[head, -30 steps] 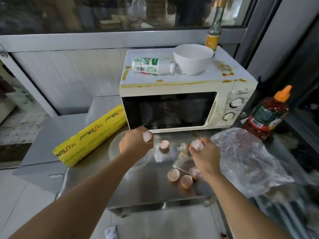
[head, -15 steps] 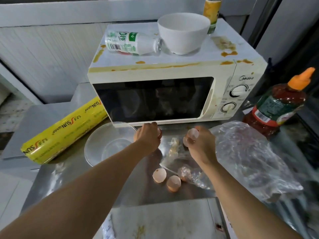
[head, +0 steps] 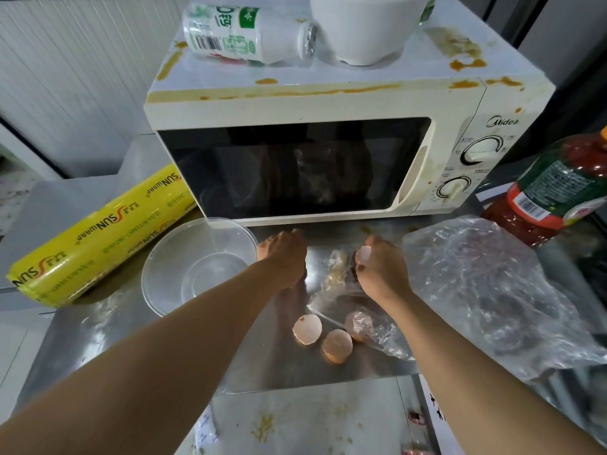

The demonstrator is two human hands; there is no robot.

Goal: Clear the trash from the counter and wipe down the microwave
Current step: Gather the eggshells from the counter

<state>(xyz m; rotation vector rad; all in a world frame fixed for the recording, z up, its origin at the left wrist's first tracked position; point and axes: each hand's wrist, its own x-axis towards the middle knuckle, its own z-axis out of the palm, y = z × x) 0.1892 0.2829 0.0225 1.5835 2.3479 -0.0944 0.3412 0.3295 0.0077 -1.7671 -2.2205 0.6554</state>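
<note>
Cream boxy microwave (head: 328,152) at back of steel desk (head: 108,326), orange sauce smeared along top edge. On top of microwave: white plastic bottle with green label (head: 243,34) lying on side, white round bowl (head: 364,27) just beside it. In front of microwave: left hand (head: 284,259) with fingers curled under, contents not visible, cannot tell if holding anything; right hand (head: 382,269) pinching pale broken eggshell piece (head: 364,255). Nearer than hands, two brown eggshell halves (head: 307,330) on desk, third under crumpled clear wrap (head: 364,323). Clear round plastic lid (head: 197,264) left of microwave front, yellow cling-wrap box (head: 105,238) beyond it. Big crumpled clear plastic bag (head: 492,290) right of microwave front, red sauce bottle (head: 551,192) beside microwave's right side.
</note>
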